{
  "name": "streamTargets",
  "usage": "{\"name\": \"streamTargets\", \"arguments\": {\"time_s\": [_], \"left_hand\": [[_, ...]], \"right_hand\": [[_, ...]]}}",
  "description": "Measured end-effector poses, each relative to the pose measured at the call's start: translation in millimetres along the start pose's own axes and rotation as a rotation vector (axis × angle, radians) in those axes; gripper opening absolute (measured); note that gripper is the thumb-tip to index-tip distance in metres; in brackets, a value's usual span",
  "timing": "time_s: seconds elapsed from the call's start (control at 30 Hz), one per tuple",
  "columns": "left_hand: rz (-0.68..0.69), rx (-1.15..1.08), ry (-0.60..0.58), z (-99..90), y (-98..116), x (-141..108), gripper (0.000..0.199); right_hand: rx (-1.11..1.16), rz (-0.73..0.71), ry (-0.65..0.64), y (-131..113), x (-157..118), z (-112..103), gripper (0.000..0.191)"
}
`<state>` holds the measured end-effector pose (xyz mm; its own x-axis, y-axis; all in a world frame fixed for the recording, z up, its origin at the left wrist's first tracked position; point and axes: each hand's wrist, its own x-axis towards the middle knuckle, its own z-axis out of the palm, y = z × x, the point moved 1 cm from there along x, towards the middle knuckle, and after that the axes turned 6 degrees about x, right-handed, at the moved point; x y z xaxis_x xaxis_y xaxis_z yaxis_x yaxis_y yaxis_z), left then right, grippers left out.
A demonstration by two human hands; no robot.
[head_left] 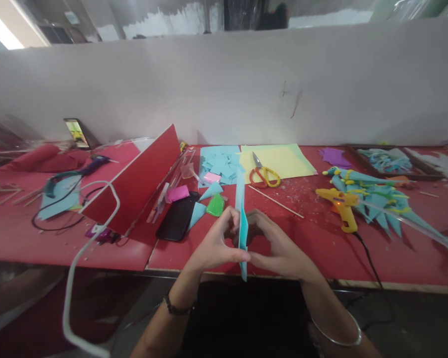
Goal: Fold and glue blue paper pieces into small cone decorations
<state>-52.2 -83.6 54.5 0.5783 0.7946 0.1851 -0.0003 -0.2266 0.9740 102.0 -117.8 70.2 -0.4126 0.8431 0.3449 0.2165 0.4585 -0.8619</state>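
A light blue sheet of paper (pixel 243 228) stands nearly edge-on in front of me, above the table's near edge. My left hand (pixel 218 243) pinches it from the left, thumb and fingers closed on it. From the right, my right hand (pixel 278 243) grips the same paper, its thumb meeting the left thumb low on the sheet. Just beyond the hands lie scissors (pixel 263 174) with red and yellow handles and a thin wooden stick (pixel 276 201). Left of the paper are a green piece (pixel 215 204) and blue paper cones (pixel 197 214).
A yellow glue gun (pixel 341 206) with a lit orange spot lies at right, near a pile of blue paper cones (pixel 384 199). A black phone (pixel 177 217) and a slanted red board (pixel 138 184) are at left. Yellow sheets (pixel 294 159) and blue scraps (pixel 222 164) lie behind.
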Motion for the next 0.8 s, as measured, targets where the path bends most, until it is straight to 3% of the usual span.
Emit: {"name": "streamTargets", "arguments": {"time_s": [0.2,0.27,0.33,0.43,0.53,0.63,0.7,0.73,0.8], "left_hand": [[0.014,0.129,0.069,-0.2,1,1,0.028],[0.023,0.21,0.174,-4.4,3,-1,0.022],[0.028,0.275,0.308,-14.0,7,-8,0.022],[-0.009,0.288,0.458,-35.7,15,-22,0.026],[-0.008,0.33,0.59,-56.8,21,-32,0.028],[0.017,0.484,0.8,-67.1,25,-29,0.035],[0.128,0.706,0.944,-65.2,29,-22,0.05],[0.198,0.837,0.976,-61.5,33,-17,0.057],[0.345,1.035,0.926,-50.3,43,-7,0.058]], "right_hand": [[-0.136,-0.029,0.186,1,3,0,0.016],[-0.168,-0.003,0.287,1,4,-5,0.01],[-0.21,0.039,0.43,1,3,-15,0.018],[-0.282,0.087,0.655,2,-2,-33,0.024],[-0.365,0.087,0.799,1,-8,-48,0.029],[-0.407,0.034,0.834,-3,-11,-55,0.029],[-0.394,-0.018,0.785,-6,-12,-55,0.027],[-0.385,-0.039,0.747,-8,-13,-54,0.026],[-0.373,-0.064,0.664,-10,-14,-51,0.025]]}}
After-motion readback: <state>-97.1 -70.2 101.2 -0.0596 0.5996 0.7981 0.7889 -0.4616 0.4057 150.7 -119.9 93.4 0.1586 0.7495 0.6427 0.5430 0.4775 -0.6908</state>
